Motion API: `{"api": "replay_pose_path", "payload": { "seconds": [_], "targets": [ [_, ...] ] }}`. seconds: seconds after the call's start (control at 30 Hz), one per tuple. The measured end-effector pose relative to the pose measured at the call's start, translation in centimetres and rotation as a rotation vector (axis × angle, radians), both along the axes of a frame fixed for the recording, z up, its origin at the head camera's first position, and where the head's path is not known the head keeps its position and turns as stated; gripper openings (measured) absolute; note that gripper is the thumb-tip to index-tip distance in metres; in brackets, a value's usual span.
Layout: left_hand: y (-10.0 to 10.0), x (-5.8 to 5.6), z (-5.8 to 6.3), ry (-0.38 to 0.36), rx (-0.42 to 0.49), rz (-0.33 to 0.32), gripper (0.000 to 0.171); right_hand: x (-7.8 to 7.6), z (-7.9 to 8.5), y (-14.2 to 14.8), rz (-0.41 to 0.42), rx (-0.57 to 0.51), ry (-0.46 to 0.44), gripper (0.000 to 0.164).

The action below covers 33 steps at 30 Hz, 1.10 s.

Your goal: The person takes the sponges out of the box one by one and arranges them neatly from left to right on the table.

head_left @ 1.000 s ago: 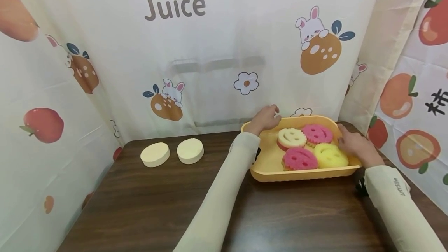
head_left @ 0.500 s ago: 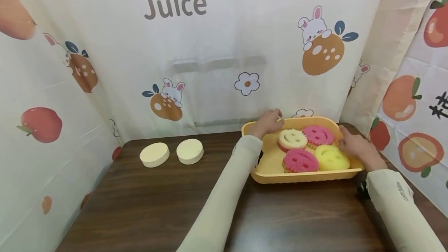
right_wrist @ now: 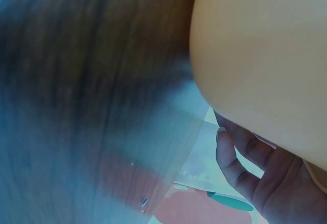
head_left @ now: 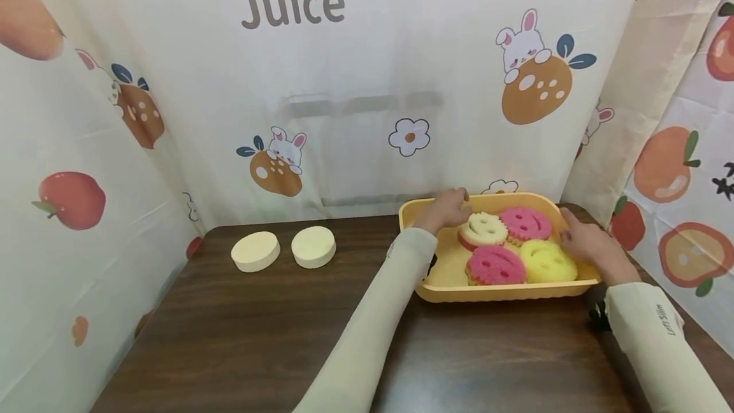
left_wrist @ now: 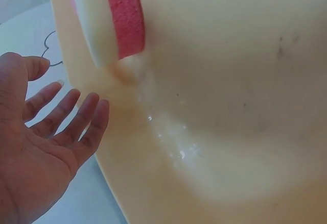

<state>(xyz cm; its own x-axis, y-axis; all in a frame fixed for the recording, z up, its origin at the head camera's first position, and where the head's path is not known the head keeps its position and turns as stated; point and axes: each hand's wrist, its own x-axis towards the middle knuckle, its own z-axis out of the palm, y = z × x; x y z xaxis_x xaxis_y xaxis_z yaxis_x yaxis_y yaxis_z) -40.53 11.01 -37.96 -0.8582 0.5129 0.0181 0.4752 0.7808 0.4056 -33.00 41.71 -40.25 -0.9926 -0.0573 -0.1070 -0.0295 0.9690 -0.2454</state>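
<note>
A yellow tray (head_left: 453,292) stands at the back right of the table. Inside lie smiley-face sponges with scalloped edges: a cream-topped one (head_left: 482,229), a pink one (head_left: 526,225) behind, another pink one (head_left: 496,265) in front and a yellow one (head_left: 548,260). My left hand (head_left: 444,209) hovers over the tray's left part, close beside the cream-topped sponge; in the left wrist view its fingers (left_wrist: 87,122) are spread, touching nothing. At the right rim my right hand (head_left: 593,250) grips the tray, with some fingertips hidden behind its wall in the right wrist view.
Two plain cream discs (head_left: 255,252) lie at the back left of the brown wooden table (head_left: 275,324). Printed curtains (head_left: 355,164) rise right behind the tray and at both sides.
My left hand has moved slightly down and right, nearer the cream-topped sponge. My right hand stays at the tray's right rim. The head view has shifted a little.
</note>
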Motion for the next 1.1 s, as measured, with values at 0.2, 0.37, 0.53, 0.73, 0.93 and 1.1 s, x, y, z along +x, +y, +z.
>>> {"api": "replay_pose_path", "payload": {
  "seconds": [0.2, 0.37, 0.53, 0.73, 0.93, 1.1],
  "targets": [
    [0.2, 0.1, -0.3, -0.013, -0.012, -0.007, 0.043, -0.4, 0.1, 0.0, 0.023, -0.009, 0.029, 0.069],
    [0.5, 0.3, -0.5, -0.025, -0.053, -0.017, 0.049, -0.4, 0.2, -0.1, 0.021, -0.012, 0.025, 0.07],
    [1.4, 0.5, -1.3, -0.016, -0.065, -0.033, 0.044, 0.0, 0.2, 0.0, 0.012, 0.001, 0.025, 0.069],
    [2.2, 1.0, -2.2, 0.023, -0.106, -0.06, 0.034, 0.2, -0.2, 0.1, -0.016, 0.007, 0.018, 0.069],
    [2.4, 1.5, -2.8, -0.005, -0.11, -0.009, 0.043, 0.2, -0.5, 0.2, 0.013, 0.0, 0.051, 0.068],
    [2.1, 1.7, -2.6, -0.021, -0.112, 0.0, 0.052, 0.1, -0.3, 0.0, 0.012, 0.004, 0.051, 0.067]
  ]
}}
